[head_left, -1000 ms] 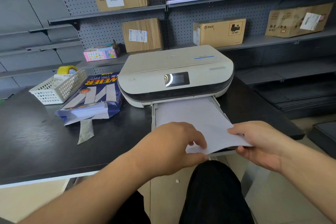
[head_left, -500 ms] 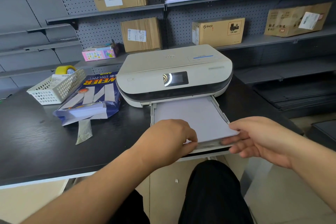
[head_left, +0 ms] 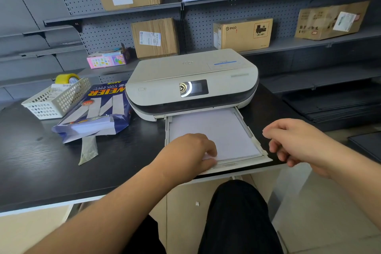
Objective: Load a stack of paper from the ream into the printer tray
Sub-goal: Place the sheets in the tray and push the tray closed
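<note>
Matt white paper, glossy plastic printer

The printer is off-white with a black band; its tray holds white paper. The ream wrapper is blue with orange lettering. The table is black, the basket white lattice, the tape yellow.

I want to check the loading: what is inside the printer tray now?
A white paper stack lies flat in the tray. The left hand covers its near-left corner.
</note>
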The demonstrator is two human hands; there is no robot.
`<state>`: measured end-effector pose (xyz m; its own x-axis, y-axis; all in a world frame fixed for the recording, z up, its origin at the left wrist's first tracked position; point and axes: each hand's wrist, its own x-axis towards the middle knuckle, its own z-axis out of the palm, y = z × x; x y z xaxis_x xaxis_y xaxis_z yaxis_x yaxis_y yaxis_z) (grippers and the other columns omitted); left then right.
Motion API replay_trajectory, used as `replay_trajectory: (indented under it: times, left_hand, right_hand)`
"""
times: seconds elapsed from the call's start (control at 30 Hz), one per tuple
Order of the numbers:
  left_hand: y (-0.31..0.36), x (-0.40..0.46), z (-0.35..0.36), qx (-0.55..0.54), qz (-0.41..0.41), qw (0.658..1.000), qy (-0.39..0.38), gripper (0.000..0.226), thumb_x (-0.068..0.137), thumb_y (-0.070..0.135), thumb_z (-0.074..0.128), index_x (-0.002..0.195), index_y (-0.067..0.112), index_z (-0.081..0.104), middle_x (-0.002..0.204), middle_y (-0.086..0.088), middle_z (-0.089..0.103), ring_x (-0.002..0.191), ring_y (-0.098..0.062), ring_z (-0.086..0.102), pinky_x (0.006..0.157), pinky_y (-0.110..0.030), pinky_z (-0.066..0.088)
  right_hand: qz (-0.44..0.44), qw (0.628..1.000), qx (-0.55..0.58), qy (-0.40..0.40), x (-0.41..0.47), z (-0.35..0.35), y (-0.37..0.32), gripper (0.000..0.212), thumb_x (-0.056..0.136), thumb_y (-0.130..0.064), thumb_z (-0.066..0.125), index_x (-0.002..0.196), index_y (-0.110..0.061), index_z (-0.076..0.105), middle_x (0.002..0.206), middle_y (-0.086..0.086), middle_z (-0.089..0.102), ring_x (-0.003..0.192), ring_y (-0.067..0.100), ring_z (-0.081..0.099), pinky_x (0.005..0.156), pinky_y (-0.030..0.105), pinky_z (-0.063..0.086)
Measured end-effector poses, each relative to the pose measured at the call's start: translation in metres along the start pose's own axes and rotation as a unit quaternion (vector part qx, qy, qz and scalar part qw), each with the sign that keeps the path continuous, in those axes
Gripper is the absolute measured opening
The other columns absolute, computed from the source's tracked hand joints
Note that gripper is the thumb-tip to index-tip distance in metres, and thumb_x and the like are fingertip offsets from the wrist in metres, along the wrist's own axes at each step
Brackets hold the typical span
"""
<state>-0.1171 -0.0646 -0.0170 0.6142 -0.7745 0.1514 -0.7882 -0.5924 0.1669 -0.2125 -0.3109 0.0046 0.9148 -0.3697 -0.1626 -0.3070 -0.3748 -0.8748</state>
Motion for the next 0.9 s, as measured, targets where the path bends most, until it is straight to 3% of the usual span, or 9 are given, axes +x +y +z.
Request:
replay_trajectory:
  times: [0.33,0.67,0.77,0.9]
  left_hand:
    - [-0.010,0.003,0.004,-0.118,-0.088,0.989,-0.001,0.028,0.083,0.051,0.069,0.108,0.037,0.069,0.110,0.016,0.060,0.101,-0.002,0.055,0.089,-0.022,0.046]
    - [-0.013,0.000,0.011,-0.087,-0.088,0.992,0.024,0.029,0.089,0.052,0.058,0.112,0.035,0.067,0.117,0.012,0.060,0.108,-0.009,0.054,0.098,-0.035,0.048]
    - [-0.025,-0.005,0.011,-0.072,-0.120,0.986,0.092,0.029,0.092,0.048,0.055,0.114,0.033,0.067,0.120,0.011,0.061,0.112,-0.012,0.055,0.101,-0.037,0.047]
    - [-0.047,-0.013,0.009,-0.039,-0.216,0.962,0.160,0.035,0.092,0.041,0.057,0.124,0.028,0.063,0.129,0.004,0.058,0.118,-0.022,0.052,0.100,-0.041,0.045]
  right_hand:
    - [-0.004,1.000,0.005,0.024,0.010,0.002,0.007,0.012,0.093,-0.026,0.059,0.097,-0.022,0.069,0.072,0.006,0.072,0.057,0.019,0.059,0.049,0.030,0.046]
    - [-0.032,0.998,-0.022,0.048,0.023,0.012,0.008,0.011,0.092,-0.026,0.060,0.092,-0.024,0.071,0.085,0.003,0.074,0.073,0.019,0.066,0.057,0.034,0.051]
    - [-0.071,0.992,-0.091,0.051,0.029,0.017,0.008,0.015,0.094,-0.029,0.060,0.105,-0.028,0.070,0.094,-0.009,0.070,0.084,0.011,0.064,0.067,0.030,0.048]
    - [-0.111,0.977,-0.175,0.047,0.046,0.025,0.013,0.036,0.095,-0.033,0.056,0.130,-0.028,0.060,0.105,-0.008,0.061,0.082,0.012,0.062,0.065,0.029,0.046]
